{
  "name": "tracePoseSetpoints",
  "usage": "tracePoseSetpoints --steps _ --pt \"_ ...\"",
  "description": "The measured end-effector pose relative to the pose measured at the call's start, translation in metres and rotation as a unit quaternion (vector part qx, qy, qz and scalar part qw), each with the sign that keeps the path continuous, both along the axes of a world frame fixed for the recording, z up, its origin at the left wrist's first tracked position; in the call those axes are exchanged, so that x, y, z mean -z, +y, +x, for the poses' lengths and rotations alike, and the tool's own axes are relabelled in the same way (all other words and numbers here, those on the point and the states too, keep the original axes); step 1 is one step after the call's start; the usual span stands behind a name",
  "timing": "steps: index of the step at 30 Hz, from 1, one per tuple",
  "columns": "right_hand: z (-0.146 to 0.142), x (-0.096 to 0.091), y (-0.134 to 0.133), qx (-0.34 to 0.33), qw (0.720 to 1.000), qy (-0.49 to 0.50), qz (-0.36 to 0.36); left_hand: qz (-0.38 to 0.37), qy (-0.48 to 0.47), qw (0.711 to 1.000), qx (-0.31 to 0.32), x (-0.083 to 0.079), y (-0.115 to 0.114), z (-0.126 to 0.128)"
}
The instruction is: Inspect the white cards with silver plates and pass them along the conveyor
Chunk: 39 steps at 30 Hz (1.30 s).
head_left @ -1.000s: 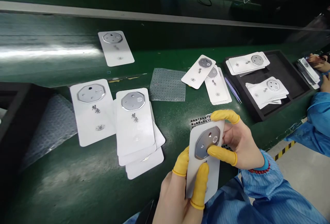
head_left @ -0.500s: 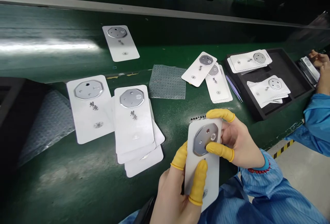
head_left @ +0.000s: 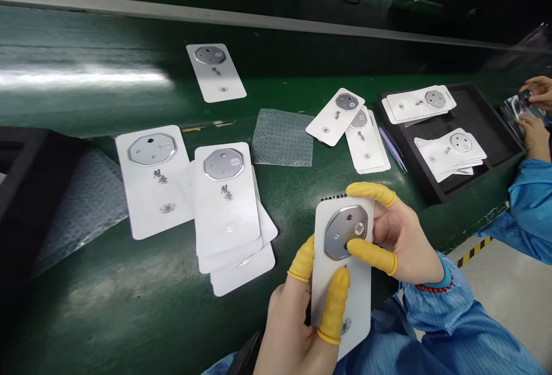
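Observation:
Both my hands hold one white rounded panel (head_left: 357,291) with a grey octagonal plate near its top. My left hand (head_left: 297,317), in yellow finger cots, grips its lower left side, thumb flat on the front. With its thumb on the octagon's lower edge and index finger over the top edge, my right hand (head_left: 397,237) pinches the upper right. A row of small black dots (head_left: 334,197) lies just beyond the panel's top edge. Nearest on the left is a stack of similar panels (head_left: 228,214), with another panel (head_left: 155,191) beside it.
A single panel (head_left: 215,79) lies farther back on the green bench. Bubble wrap (head_left: 282,139), two overlapping panel piles (head_left: 336,116) and purple tweezers (head_left: 393,149) lie mid-bench. A black tray (head_left: 478,110) holds more panels. At far right, a co-worker's hands (head_left: 537,127) handle parts.
The single panel at the back has shifted right along the bench surface. My hands keep nearly the same hold. The co-worker's hands have moved over their parts.

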State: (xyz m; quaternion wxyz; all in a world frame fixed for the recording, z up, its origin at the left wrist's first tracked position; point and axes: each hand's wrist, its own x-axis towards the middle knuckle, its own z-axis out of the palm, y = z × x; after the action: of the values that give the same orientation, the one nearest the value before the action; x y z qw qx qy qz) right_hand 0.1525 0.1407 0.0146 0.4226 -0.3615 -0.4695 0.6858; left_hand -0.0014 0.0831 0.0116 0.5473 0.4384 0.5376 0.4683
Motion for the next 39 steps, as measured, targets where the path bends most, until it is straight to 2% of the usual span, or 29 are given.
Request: tracePoseSetpoints --steps 4,11,13,17,23,29,34,39 --pt "-0.001 -0.001 -0.003 0.001 0.999 -0.036 0.010 0.022 0.003 0.999 0.023 0.000 0.003 -0.005" --pt "-0.008 0.000 -0.006 -0.008 1.000 -0.025 0.017 0.108 0.067 0.992 -0.009 0.008 0.008 -0.012" --pt "-0.009 0.001 -0.007 -0.009 1.000 -0.017 0.018 0.113 0.069 0.991 -0.008 0.010 0.008 -0.011" --pt "-0.008 0.001 -0.009 -0.016 0.999 -0.009 0.026 0.091 0.049 0.994 -0.024 0.012 0.010 -0.010" --pt "-0.006 -0.001 -0.012 -0.043 0.998 -0.027 0.026 0.041 -0.062 0.997 -0.030 0.012 0.013 -0.013" --pt "-0.007 0.000 -0.013 -0.051 0.998 -0.023 0.043 0.022 -0.082 0.995 -0.047 0.009 0.013 -0.013" --pt "-0.008 0.002 -0.008 -0.042 0.999 0.000 0.004 0.001 -0.038 0.999 -0.011 0.007 0.015 -0.015" --pt "-0.013 0.007 0.000 -0.019 0.998 0.010 -0.051 -0.041 -0.100 0.994 -0.015 0.008 0.017 -0.013"
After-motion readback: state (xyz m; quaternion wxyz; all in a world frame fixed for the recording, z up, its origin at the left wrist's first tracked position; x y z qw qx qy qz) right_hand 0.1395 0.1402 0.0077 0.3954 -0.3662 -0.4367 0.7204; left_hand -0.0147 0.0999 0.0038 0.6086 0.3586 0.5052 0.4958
